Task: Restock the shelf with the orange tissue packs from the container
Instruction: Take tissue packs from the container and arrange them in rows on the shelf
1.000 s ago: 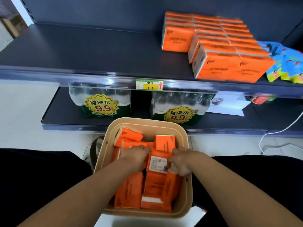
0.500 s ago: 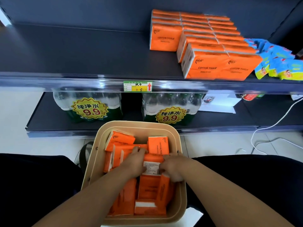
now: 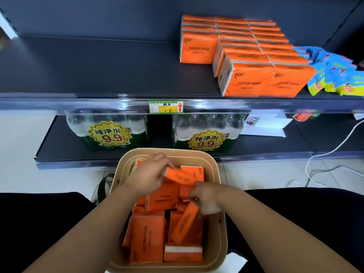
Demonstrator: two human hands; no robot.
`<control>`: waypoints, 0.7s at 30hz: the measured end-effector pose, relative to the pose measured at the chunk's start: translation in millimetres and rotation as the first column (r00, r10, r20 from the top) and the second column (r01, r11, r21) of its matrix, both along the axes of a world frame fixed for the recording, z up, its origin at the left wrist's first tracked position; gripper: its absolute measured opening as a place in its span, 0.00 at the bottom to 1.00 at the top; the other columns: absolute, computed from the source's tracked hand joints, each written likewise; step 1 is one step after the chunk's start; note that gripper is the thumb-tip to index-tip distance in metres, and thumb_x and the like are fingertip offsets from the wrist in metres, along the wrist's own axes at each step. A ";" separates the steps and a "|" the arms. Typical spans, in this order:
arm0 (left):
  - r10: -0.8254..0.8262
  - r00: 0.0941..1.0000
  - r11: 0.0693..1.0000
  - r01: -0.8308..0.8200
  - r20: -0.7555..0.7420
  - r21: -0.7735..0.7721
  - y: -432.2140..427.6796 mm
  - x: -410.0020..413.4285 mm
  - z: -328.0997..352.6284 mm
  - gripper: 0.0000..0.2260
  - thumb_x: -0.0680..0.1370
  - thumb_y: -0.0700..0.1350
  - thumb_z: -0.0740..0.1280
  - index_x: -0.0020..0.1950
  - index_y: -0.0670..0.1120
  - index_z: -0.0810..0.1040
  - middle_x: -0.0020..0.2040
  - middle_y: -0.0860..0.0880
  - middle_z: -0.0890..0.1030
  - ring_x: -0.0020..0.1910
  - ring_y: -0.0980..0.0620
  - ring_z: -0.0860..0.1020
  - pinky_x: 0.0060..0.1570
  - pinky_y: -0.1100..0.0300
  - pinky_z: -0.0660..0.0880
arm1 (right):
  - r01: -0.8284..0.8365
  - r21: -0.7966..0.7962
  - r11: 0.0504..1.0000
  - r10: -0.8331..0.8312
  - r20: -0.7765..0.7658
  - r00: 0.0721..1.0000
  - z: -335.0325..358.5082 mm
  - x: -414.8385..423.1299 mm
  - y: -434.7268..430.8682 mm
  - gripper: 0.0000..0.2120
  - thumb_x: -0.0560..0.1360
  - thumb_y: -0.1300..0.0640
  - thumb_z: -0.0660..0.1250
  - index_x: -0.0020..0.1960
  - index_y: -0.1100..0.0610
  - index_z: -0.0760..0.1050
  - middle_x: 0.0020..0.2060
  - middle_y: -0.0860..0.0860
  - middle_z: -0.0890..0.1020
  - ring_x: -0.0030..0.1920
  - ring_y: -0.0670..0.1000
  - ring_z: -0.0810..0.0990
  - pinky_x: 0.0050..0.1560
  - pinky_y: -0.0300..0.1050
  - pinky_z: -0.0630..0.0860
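Note:
A tan container (image 3: 221,235) stands on the floor between my knees, full of loose orange tissue packs (image 3: 146,239). My left hand (image 3: 149,175) grips one orange tissue pack (image 3: 178,175) lifted slightly above the pile, tilted down to the right. My right hand (image 3: 207,198) has its fingers curled at that pack's lower right end. On the upper dark shelf (image 3: 94,71), rows of stocked orange packs (image 3: 249,56) stand to the right of centre; the shelf's left part is bare.
Blue snack packets (image 3: 335,75) lie right of the stocked packs. A price tag (image 3: 166,106) sits on the shelf's front rail. Two shrink-wrapped bottle packs (image 3: 110,133) stand on the lower shelf. A white cable (image 3: 323,164) trails over the floor at right.
My left hand has moved up toward the far side of the container and lifted one pack out of the pile. My right hand has shifted to that pack's near end.

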State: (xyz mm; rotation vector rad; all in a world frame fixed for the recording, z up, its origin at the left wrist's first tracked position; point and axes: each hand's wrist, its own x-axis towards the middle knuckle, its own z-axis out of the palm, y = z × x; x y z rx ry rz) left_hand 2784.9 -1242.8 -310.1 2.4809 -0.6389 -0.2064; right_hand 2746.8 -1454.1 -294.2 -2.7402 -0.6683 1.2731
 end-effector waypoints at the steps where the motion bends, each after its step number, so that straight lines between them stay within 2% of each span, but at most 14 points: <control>1: 0.049 0.997 0.999 -0.050 0.060 0.004 5.2 1.3 -1.7 0.17 0.72 0.35 0.68 0.55 0.53 0.77 0.55 0.57 0.75 0.58 0.55 0.70 0.60 0.56 0.70 | 0.009 0.009 1.000 -0.009 0.011 1.000 0.9 2.1 -0.5 0.18 0.71 0.49 0.73 0.59 0.53 0.76 0.57 0.53 0.70 0.56 0.56 0.73 0.56 0.47 0.74; 3: 0.054 0.991 0.994 -0.064 0.119 0.085 15.3 2.6 -9.4 0.17 0.72 0.36 0.68 0.56 0.54 0.75 0.58 0.56 0.73 0.61 0.54 0.68 0.62 0.54 0.70 | 0.035 0.016 0.999 -0.036 0.039 0.999 0.3 5.7 -2.3 0.19 0.70 0.47 0.74 0.57 0.53 0.76 0.56 0.52 0.70 0.55 0.56 0.73 0.57 0.49 0.75; 4: 0.015 0.996 0.988 -0.028 0.088 0.151 19.0 1.2 -16.1 0.18 0.72 0.37 0.68 0.57 0.54 0.74 0.60 0.56 0.72 0.62 0.53 0.67 0.63 0.52 0.69 | 0.049 0.012 0.999 -0.050 0.050 0.998 -0.6 6.1 -3.5 0.19 0.71 0.47 0.73 0.57 0.54 0.76 0.56 0.52 0.70 0.55 0.57 0.73 0.57 0.50 0.75; 6: -0.036 0.995 0.965 0.059 -0.096 0.257 24.1 -7.4 -33.7 0.18 0.71 0.42 0.68 0.58 0.55 0.72 0.64 0.55 0.67 0.65 0.53 0.64 0.66 0.53 0.65 | 0.072 -0.005 0.997 -0.071 0.056 0.996 -3.7 5.9 -5.6 0.20 0.71 0.45 0.73 0.58 0.53 0.75 0.56 0.53 0.70 0.56 0.57 0.73 0.58 0.52 0.74; 7: -0.022 0.982 0.964 0.070 -0.186 0.258 25.6 -12.8 -42.4 0.17 0.71 0.47 0.70 0.58 0.56 0.72 0.64 0.56 0.66 0.65 0.53 0.63 0.66 0.55 0.63 | 0.082 -0.011 0.997 -0.081 0.057 0.995 -5.1 5.6 -6.6 0.20 0.71 0.44 0.72 0.59 0.53 0.75 0.57 0.53 0.70 0.57 0.57 0.73 0.58 0.52 0.74; 9: 0.101 0.961 0.990 -0.071 -0.259 0.121 24.3 -19.3 -50.9 0.14 0.72 0.55 0.72 0.54 0.57 0.72 0.60 0.56 0.68 0.64 0.53 0.65 0.61 0.58 0.63 | 0.103 -0.015 0.995 -0.102 0.065 0.993 -6.9 6.4 -7.8 0.19 0.72 0.44 0.71 0.58 0.53 0.74 0.57 0.52 0.71 0.58 0.56 0.73 0.58 0.51 0.74; 11: 0.274 0.930 0.961 -0.271 -0.243 0.046 19.7 -14.5 -52.0 0.14 0.74 0.56 0.70 0.56 0.54 0.75 0.58 0.52 0.72 0.63 0.49 0.69 0.58 0.58 0.65 | 0.126 -0.009 0.992 -0.125 0.068 0.990 -8.4 7.4 -8.3 0.19 0.72 0.44 0.71 0.58 0.52 0.74 0.57 0.52 0.71 0.58 0.56 0.73 0.59 0.51 0.74; 13: 0.422 0.882 0.905 -0.398 -0.212 0.148 18.4 -5.9 -54.4 0.25 0.72 0.61 0.70 0.64 0.53 0.71 0.64 0.49 0.71 0.67 0.46 0.67 0.65 0.51 0.66 | 0.145 0.003 0.989 -0.145 0.069 0.987 -9.3 7.9 -7.9 0.20 0.73 0.43 0.70 0.60 0.52 0.73 0.57 0.52 0.71 0.59 0.55 0.72 0.60 0.51 0.73; 15: 0.507 0.806 0.859 -0.447 -0.304 0.247 20.0 -1.6 -58.6 0.39 0.66 0.69 0.69 0.71 0.54 0.64 0.69 0.48 0.68 0.71 0.43 0.64 0.69 0.43 0.62 | 0.155 0.013 0.988 -0.156 0.062 0.986 -9.1 7.8 -8.0 0.22 0.74 0.43 0.69 0.63 0.52 0.72 0.58 0.52 0.71 0.59 0.55 0.72 0.60 0.50 0.72; 16: 0.519 0.774 0.853 -0.441 -0.363 0.278 21.3 -0.4 -62.0 0.43 0.63 0.71 0.69 0.73 0.54 0.62 0.71 0.47 0.68 0.72 0.42 0.63 0.70 0.41 0.61 | 0.157 0.019 0.987 -0.158 0.058 0.986 -8.7 8.1 -8.1 0.22 0.74 0.43 0.69 0.64 0.52 0.71 0.59 0.52 0.70 0.60 0.55 0.72 0.61 0.50 0.72; 18: 0.506 0.746 0.860 -0.400 -0.432 0.315 22.2 -0.2 -69.4 0.44 0.64 0.69 0.71 0.74 0.53 0.61 0.71 0.45 0.68 0.71 0.40 0.65 0.69 0.41 0.62 | 0.157 0.029 0.987 -0.158 0.056 0.986 -8.6 9.3 -8.8 0.22 0.74 0.44 0.69 0.64 0.52 0.71 0.59 0.52 0.70 0.60 0.55 0.71 0.60 0.50 0.72; 21: 0.528 0.690 0.847 -0.465 -0.495 0.256 20.2 0.6 -68.5 0.44 0.61 0.62 0.78 0.71 0.53 0.61 0.68 0.45 0.69 0.69 0.41 0.67 0.67 0.44 0.66 | 0.163 0.044 0.986 -0.165 0.051 0.985 -8.4 10.5 -9.5 0.20 0.73 0.44 0.70 0.61 0.52 0.72 0.58 0.52 0.70 0.59 0.54 0.72 0.60 0.50 0.72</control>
